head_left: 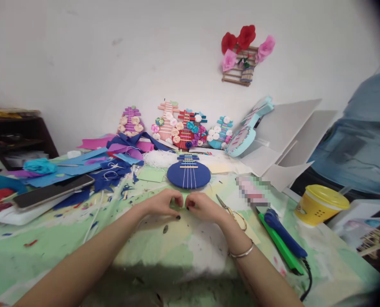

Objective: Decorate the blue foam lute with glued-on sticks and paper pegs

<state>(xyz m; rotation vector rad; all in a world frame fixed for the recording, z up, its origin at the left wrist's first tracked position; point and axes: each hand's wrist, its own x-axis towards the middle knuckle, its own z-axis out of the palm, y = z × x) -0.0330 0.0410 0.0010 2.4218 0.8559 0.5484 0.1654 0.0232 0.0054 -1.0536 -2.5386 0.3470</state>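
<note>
dark-blue miniature lute lies just beyond left hand and right hand. strings are on; flowers like those behind are absent: probably part-finished. left fingers curl, thumb apart; right fingertips bunch narrowly. cannot tell whether either holds anything fine.
</note>
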